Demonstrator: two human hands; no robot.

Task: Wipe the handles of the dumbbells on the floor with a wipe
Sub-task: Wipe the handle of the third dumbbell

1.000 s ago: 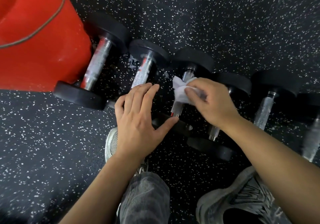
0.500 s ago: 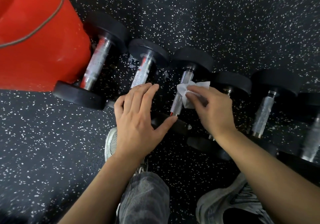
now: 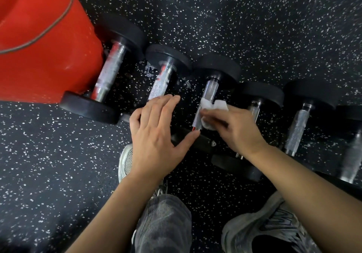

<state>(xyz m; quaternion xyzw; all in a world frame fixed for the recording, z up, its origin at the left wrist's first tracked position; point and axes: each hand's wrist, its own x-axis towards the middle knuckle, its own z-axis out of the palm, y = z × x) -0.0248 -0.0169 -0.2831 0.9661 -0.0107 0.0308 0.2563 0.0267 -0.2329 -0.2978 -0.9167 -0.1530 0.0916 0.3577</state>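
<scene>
Several black-ended dumbbells with knurled silver handles lie in a row on the speckled floor. My right hand (image 3: pixel 233 129) presses a crumpled white wipe (image 3: pixel 213 109) against the handle of the third dumbbell (image 3: pixel 208 94) from the left. My left hand (image 3: pixel 156 133) lies flat with its fingers apart over the near end of the second dumbbell (image 3: pixel 163 80), its thumb touching the third dumbbell's near weight. The leftmost dumbbell (image 3: pixel 109 72) lies beside a red object. Further dumbbell handles (image 3: pixel 297 127) lie to the right.
A large red object (image 3: pixel 39 43) with a thin cord across it stands at the upper left, touching the leftmost dumbbell. My two grey shoes (image 3: pixel 270 231) and a grey trouser leg (image 3: pixel 162 223) are at the bottom. Speckled black rubber floor (image 3: pixel 254 27) stretches beyond the row.
My right hand has slid the wipe down the third dumbbell's handle toward me, baring the handle's upper part. My left hand has stayed in place.
</scene>
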